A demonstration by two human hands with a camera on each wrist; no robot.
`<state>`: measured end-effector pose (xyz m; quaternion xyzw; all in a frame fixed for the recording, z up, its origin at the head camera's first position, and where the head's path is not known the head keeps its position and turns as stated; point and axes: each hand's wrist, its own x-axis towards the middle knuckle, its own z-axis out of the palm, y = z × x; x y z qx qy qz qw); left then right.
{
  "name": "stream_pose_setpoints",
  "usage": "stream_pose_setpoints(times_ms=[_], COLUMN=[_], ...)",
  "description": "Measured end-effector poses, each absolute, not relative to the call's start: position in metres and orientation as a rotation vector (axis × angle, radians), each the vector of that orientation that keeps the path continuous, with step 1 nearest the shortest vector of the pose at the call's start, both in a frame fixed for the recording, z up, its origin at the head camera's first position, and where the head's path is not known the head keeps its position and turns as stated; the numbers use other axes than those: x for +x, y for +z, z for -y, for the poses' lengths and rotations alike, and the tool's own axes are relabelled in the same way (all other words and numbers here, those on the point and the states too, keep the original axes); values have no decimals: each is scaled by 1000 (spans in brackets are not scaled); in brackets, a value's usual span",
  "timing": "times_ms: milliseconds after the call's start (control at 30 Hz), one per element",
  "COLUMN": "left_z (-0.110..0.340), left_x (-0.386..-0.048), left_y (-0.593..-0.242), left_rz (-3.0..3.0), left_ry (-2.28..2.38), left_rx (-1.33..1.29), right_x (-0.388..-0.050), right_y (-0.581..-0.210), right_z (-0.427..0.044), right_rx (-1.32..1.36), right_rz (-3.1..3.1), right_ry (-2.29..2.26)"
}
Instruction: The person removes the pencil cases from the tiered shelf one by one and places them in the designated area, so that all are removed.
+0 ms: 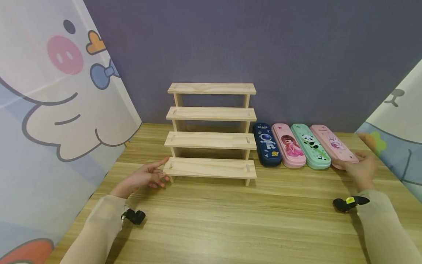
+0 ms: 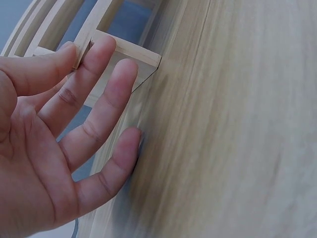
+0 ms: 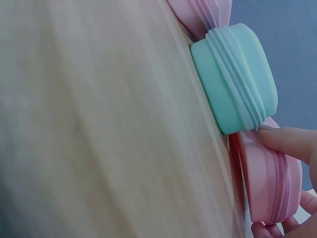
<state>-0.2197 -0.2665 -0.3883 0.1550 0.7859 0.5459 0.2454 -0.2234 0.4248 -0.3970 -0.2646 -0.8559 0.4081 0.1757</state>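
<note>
A four-step wooden display shelf (image 1: 211, 167) stands on the table. My left hand (image 1: 146, 178) is at the left end of its lowest board, thumb and a finger pinching the board's edge (image 2: 83, 52); the other fingers are spread below. To the right of the shelf, pencil cases lie side by side: a navy one with an astronaut (image 1: 267, 145), a pink one with a princess (image 1: 288, 146), a mint green one with a panda (image 1: 310, 146) and a pink one with a rabbit (image 1: 333, 143). My right hand (image 1: 361, 168) grips the near end of the rabbit case, thumb beside the mint case (image 3: 237, 79).
The wood-grain table (image 1: 211, 220) extends in front of the shelf and cases. A dark grey panel (image 1: 296, 66) rises behind them. Cartoon-printed walls (image 1: 66, 121) flank the table on both sides.
</note>
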Motion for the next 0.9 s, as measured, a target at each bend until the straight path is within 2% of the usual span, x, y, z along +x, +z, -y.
stream_pose_setpoints(times_ms=[900], left_z=[269], left_x=[-220], left_y=[-390], left_rz=[-2140], left_ry=[1512], left_rx=[442], right_x=[-215], right_y=[-388], right_z=[-441], right_rx=[-594], right_rz=[2604], right_ry=[1348])
